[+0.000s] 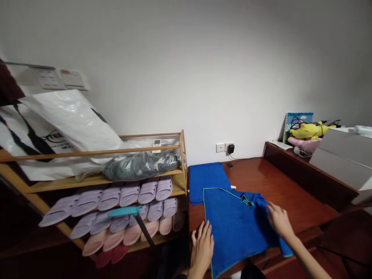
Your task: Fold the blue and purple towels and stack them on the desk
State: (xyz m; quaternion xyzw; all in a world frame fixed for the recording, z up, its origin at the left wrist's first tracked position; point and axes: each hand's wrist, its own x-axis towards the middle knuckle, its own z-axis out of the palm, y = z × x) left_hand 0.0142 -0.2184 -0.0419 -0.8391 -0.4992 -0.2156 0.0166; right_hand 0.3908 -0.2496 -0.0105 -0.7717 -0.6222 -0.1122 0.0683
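Observation:
A blue cloth (pixel 232 228) with green stitched edging lies spread over the reddish-brown wooden surface, its near side reaching the front edge. Its far right part is rumpled, with a small fold showing the green trim. My left hand (pixel 202 246) rests at the cloth's left edge, fingers spread. On the right, my right hand (pixel 279 220) touches the rumpled part with bent, parted fingers; its fingertips are partly hard to make out. Behind lies a second blue cloth (pixel 207 178), folded flat and partly covered by the first. A small white tag shows beside it.
Left stands a wooden shoe rack (pixel 184 182) with several lilac and pink slippers (pixel 128 193) and bags (pixel 69 128) on top. A teal-headed, dark-handled tool (pixel 124 211) leans before it. A plugged-in charger (pixel 231 148) is on the wall. White boxes (pixel 340 155) and a yellow plush toy (pixel 309 131) sit right.

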